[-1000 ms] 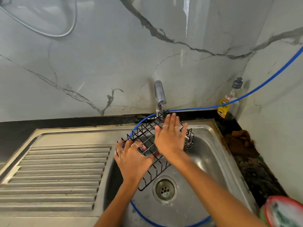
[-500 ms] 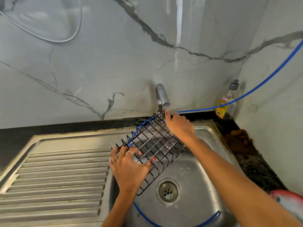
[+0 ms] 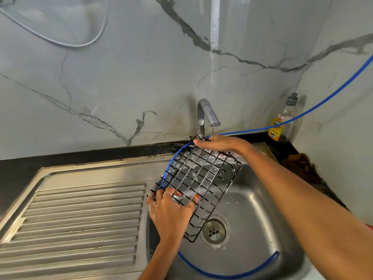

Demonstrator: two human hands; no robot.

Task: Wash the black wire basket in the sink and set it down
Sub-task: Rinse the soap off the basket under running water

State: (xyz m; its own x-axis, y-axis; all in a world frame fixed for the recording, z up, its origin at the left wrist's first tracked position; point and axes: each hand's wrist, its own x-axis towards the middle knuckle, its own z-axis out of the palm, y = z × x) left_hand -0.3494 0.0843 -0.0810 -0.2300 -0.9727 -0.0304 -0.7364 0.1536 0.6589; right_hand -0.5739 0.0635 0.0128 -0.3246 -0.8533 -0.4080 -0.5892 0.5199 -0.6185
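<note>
The black wire basket [image 3: 201,178] is held tilted over the steel sink bowl [image 3: 252,209], its far end up under the tap [image 3: 207,114]. My left hand [image 3: 169,211] grips the basket's near left edge, fingers hooked through the wires. Over the far top edge lies my right hand [image 3: 220,143], its fingertips pointing left and curled over the rim. A thin stream of water falls from the spout onto that hand. Wet streaks or foam show through the wires.
A ribbed steel draining board [image 3: 80,219] lies to the left. A blue hose [image 3: 302,116] runs from the right wall behind the basket and loops in the bowl. A soap bottle [image 3: 282,120] stands in the back right corner. The drain [image 3: 214,231] is below the basket.
My right hand left the basket's face and took hold of its far top edge under the tap. The basket's far end rose. My left hand kept its grip.
</note>
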